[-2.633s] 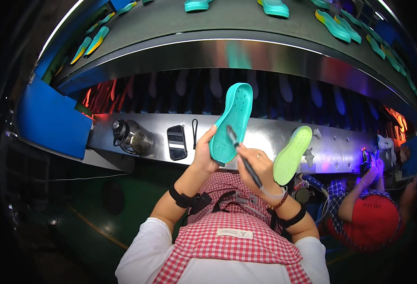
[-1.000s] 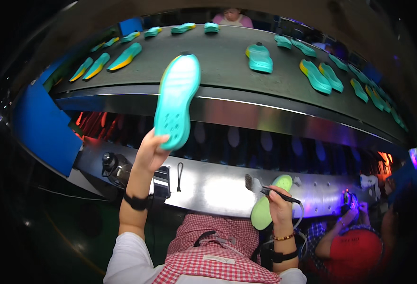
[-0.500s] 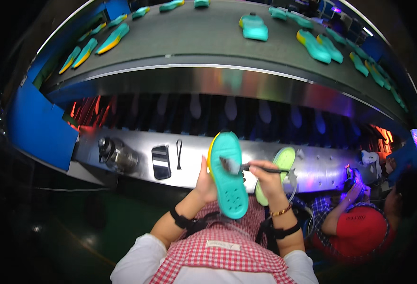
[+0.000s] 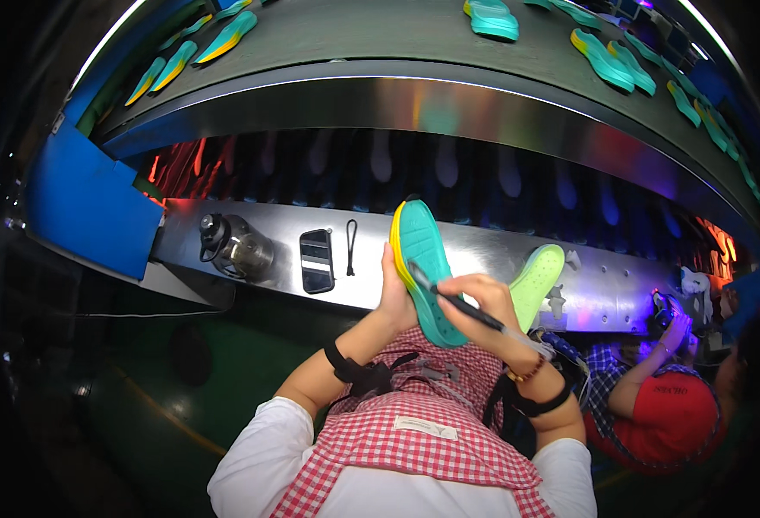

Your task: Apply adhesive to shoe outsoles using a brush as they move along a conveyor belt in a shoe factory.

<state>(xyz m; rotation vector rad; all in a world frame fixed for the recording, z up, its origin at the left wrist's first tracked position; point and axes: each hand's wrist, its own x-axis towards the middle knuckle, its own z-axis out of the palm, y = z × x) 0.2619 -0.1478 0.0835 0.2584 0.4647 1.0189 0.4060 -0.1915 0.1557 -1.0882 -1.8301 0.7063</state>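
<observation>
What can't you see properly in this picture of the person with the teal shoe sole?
- Head view: the tip of the pen-like tool is too small to show what it does to the teal sole.
- The left hand is mostly hidden behind that sole.
- The green sole is partly covered by the right hand.
- The soles on the conveyor belt bend and blur toward the rim.

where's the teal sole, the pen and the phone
teal sole [image 4: 423, 259], head view, on its upper teal face
pen [image 4: 457, 302], head view, mid-shaft
phone [image 4: 317, 260], head view, centre of its screen
</observation>
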